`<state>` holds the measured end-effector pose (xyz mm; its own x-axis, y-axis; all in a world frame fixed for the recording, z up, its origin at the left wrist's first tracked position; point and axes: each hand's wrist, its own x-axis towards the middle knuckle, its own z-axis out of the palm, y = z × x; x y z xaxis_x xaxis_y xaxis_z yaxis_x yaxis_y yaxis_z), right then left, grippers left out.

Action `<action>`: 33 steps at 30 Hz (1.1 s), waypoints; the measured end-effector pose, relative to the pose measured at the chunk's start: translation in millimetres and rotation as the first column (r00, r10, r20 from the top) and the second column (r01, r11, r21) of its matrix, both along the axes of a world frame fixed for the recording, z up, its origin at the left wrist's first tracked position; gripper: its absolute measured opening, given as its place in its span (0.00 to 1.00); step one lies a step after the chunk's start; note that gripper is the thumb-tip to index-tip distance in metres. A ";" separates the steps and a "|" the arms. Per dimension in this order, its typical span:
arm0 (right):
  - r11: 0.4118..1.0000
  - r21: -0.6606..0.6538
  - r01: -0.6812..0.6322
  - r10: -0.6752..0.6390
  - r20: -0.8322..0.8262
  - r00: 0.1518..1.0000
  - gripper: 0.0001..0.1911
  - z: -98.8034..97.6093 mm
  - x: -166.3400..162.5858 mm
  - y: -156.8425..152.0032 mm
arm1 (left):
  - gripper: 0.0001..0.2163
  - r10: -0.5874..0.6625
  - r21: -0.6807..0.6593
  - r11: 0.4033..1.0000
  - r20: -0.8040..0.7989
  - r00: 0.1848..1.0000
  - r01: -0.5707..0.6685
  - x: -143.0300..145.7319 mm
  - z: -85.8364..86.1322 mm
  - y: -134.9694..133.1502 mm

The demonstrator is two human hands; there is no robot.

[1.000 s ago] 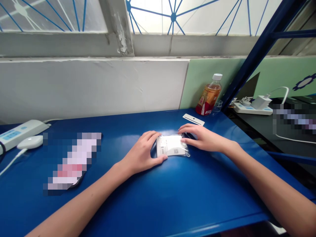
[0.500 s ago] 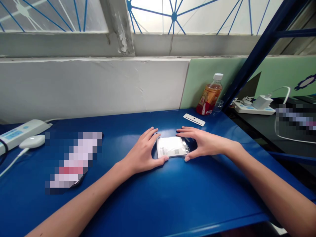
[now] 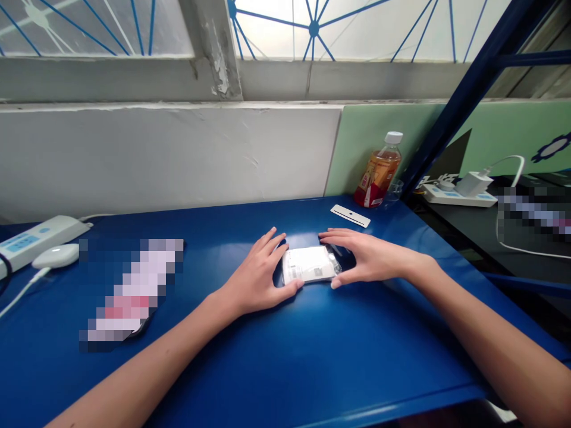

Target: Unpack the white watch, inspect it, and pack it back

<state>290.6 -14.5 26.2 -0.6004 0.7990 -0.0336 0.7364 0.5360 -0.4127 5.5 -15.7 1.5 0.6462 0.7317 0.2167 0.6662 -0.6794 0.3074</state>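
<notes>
The worktop (image 3: 312,362) runs toward the person in smooth, glossy blue, with both forearms reaching over it. The left hand (image 3: 254,276) curves about the left end of the packet (image 3: 307,264), thumb at its near edge, fingers spread wide in a loose C. The right hand (image 3: 363,257) mirrors it at the other end, thumb and fingers well parted; neither seems to grip, though whether the right thumb touches the wrap I cannot tell.

The packet lies flat between them. Judging by this, it is placed and framed by both hands; no opening in its wrap can be made out, so any unwrapping looks undone.

It is a thin white rectangle with small printed codes, in clear film that crinkles at the right end. To the left lie a pixelated slab (image 3: 138,285) with a dark edge, a glossy rounded white plug (image 3: 56,255) and a boxy strip (image 3: 42,235). Farther off are a flat white card (image 3: 350,216), a clear amber bottle (image 3: 377,178) and a scuffed pale panel (image 3: 178,154).
</notes>
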 end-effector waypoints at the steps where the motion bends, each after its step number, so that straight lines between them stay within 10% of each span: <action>1: 1.000 0.007 -0.005 0.005 -0.004 1.000 0.52 0.1 0.0 -0.1 | 0.34 0.000 0.001 1.000 -0.002 1.000 0.000 0.2 0.1 -0.2; 33: 0.993 0.103 -0.048 0.057 -0.088 0.994 0.25 -2.4 -22.8 -9.3 | 0.29 -0.048 -0.028 0.998 0.058 0.997 0.050 0.7 0.9 -1.1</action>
<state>267.8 -23.8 23.7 -0.6386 0.7627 0.1020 0.6681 0.6153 -0.4183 6.2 -16.8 2.3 0.6685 0.7063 0.2330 0.6133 -0.7008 0.3643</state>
